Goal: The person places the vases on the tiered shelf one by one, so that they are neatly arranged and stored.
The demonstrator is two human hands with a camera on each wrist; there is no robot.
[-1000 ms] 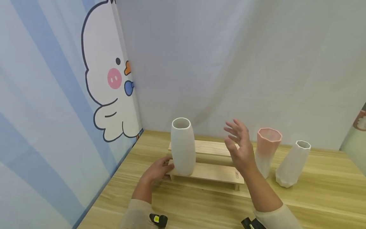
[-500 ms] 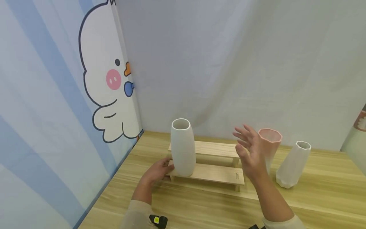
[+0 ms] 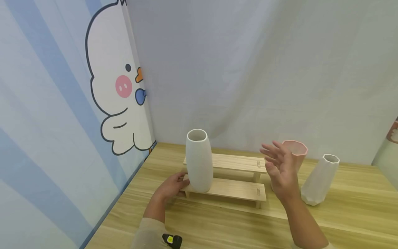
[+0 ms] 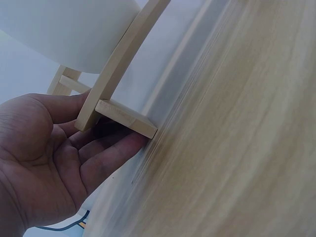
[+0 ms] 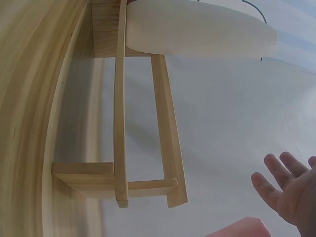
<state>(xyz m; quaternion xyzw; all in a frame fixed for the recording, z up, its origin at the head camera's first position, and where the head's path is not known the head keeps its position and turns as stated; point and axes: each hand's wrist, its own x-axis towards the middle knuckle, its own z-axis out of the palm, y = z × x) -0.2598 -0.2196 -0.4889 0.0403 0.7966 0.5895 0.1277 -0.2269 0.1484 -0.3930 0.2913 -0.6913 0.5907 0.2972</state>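
Note:
A two-tier wooden stand (image 3: 237, 188) sits on the table, and a tall white vase (image 3: 199, 162) stands upright at the left of its lower shelf. My left hand (image 3: 171, 186) grips the stand's left end. In the left wrist view, the thumb lies by the shelf's end, and fingers (image 4: 111, 158) reach around the leg (image 4: 126, 118). My right hand (image 3: 282, 176) is raised with fingers apart, holding nothing. It partly hides a pink-and-white vase (image 3: 296, 155) behind it. In the right wrist view, that hand (image 5: 296, 195) is at the lower right, away from the stand.
Farther right, a faceted white vase (image 3: 320, 180) stands on the wooden table (image 3: 217, 224). A pale curtain (image 3: 248, 69) hangs behind the table. A blue-striped curtain (image 3: 46, 138) with a cartoon bird borders the left side.
My right hand has moved right and slightly down, from beside the stand to in front of the pink-and-white vase. The left hand, the stand and the tall white vase have stayed in place.

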